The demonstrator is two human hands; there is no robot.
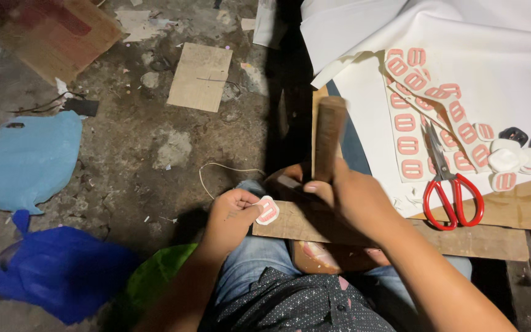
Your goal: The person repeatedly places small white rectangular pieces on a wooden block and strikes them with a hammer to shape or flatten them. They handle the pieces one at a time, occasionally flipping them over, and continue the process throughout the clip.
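Hands at the wooden board

Left hand (232, 212) pinches a pink-white piece (268, 210); right hand (348, 197), beside it, is clamped on a wooden handle (329, 136).

Wooden tool (329, 138) blurred; its lower end hidden in right hand (354, 200). Blue bag (56, 267) blurred. White sheets (462, 37) cut off by top/right edge.

- The left hand (232, 212) pinched a small white piece with pink bars (268, 210) against the edge of a wooden board (462, 237).
- The right hand (351, 197) gripped a wooden-handled tool (329, 135) upright, just beside that piece.
- Red-handled scissors (452, 184) lay on a white sheet (499, 80), near strips of similar pink pieces (428, 92).
- Blue plastic bags (29, 160) lay on the floor.
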